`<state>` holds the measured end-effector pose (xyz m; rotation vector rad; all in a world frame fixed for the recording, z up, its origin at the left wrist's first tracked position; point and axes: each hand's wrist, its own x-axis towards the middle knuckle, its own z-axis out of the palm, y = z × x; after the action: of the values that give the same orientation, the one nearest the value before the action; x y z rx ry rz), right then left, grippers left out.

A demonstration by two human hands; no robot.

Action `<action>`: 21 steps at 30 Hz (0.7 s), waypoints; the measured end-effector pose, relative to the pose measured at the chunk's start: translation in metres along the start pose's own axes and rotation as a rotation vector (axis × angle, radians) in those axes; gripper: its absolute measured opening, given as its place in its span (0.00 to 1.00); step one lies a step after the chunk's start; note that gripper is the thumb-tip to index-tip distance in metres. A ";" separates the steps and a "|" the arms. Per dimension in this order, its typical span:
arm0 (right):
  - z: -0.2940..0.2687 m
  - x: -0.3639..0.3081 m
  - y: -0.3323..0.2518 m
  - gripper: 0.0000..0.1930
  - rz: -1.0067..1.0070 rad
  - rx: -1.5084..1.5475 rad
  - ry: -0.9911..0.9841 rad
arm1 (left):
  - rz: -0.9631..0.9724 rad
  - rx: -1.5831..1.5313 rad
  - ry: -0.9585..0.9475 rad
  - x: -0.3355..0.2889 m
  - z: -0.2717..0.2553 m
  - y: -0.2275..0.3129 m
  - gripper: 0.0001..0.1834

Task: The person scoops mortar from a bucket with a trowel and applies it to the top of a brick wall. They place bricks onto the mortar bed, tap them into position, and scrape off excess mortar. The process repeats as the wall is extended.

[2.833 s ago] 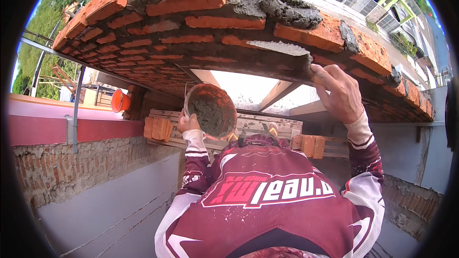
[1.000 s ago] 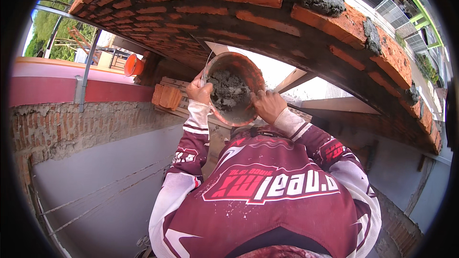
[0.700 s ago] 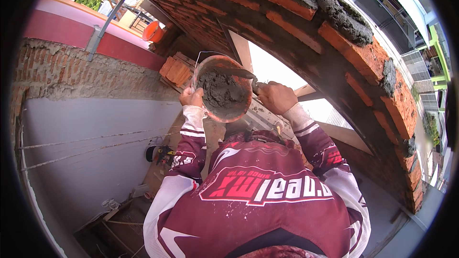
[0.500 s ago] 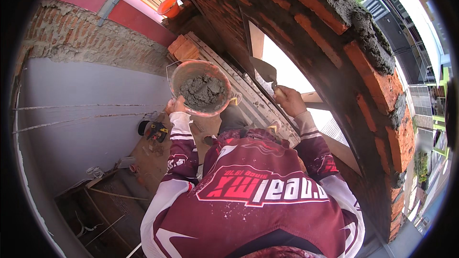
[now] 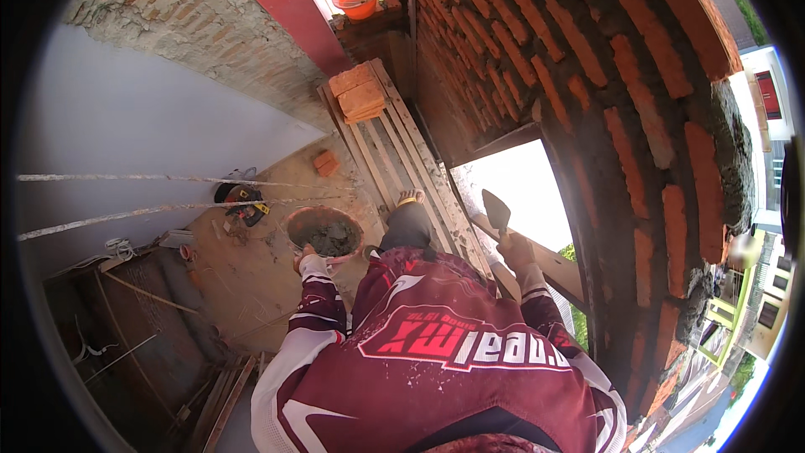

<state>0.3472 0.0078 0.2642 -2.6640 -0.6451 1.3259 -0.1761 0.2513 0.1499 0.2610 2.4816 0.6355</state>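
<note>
Low at my left side, my left hand (image 5: 306, 258) grips the near rim of a mortar-stained bucket (image 5: 303, 223). Wet grey mortar (image 5: 337, 240) fills part of it. My right hand (image 5: 516, 253) is closed round the handle of a pointed trowel (image 5: 495, 209), its blade up against the bright opening in the brick wall. The trowel is apart from both the bucket and the bricks. To my right rises the brick wall (image 5: 644, 105) with dark mortar joints.
A plank platform (image 5: 387, 147) runs ahead, bearing stacked bricks (image 5: 358, 94), with my bare foot (image 5: 411, 196) at its near part. An orange tub (image 5: 357, 0) stands beyond. Two ropes (image 5: 126, 177) cross at left above a black-and-yellow tool (image 5: 245, 204). More bricks (image 5: 326, 163) lie below.
My left hand has lowered the bucket, which now looks smaller and farther below. The trowel has moved down with my right hand and stays in its grip. The view has turned rightward.
</note>
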 end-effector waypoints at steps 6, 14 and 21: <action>-0.026 0.056 -0.113 0.17 -0.493 -0.135 0.155 | -0.138 -0.079 0.000 0.037 0.032 0.050 0.16; -0.056 0.057 -0.329 0.17 -0.669 -0.232 -0.140 | 0.176 -0.217 -0.215 -0.035 0.058 0.168 0.11; -0.001 0.090 -0.490 0.17 -0.889 -0.414 -0.487 | 0.223 -0.363 -0.515 -0.071 0.083 0.245 0.12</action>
<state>0.2353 0.4888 0.3296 -1.7718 -2.0273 1.6029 -0.0589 0.4740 0.2437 0.4933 1.8240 0.9594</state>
